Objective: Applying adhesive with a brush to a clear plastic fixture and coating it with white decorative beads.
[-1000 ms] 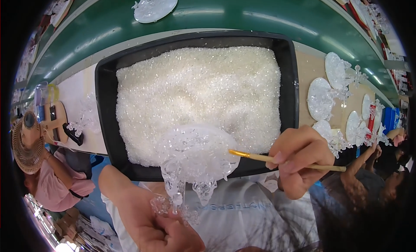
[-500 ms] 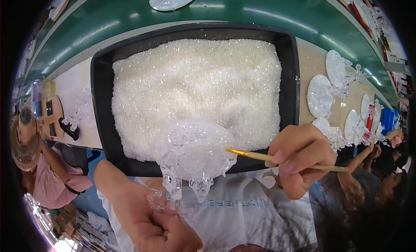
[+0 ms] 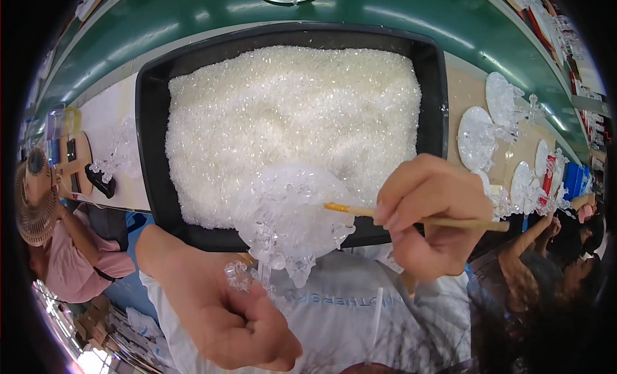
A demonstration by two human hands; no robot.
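Observation:
My left hand (image 3: 234,322) holds the stem of a clear, frosted plastic ornament (image 3: 289,216) with a round disc top and dangling crystal-like pieces. It hangs over the near edge of a black tray (image 3: 146,136). My right hand (image 3: 434,213) grips a thin wooden stick (image 3: 450,223), whose tip touches the disc from the right. The tray is filled with a heap of small clear crystals (image 3: 289,117).
Several similar clear discs (image 3: 475,139) lie on the beige table to the right. A green belt (image 3: 385,20) runs behind the tray. Another person in pink (image 3: 71,258) sits at the left, with a round fan (image 3: 35,207) nearby; other people's arms (image 3: 533,245) show at the right.
The view has shifted slightly; both hands hold the ornament and stick in nearly the same pose over the tray's near edge.

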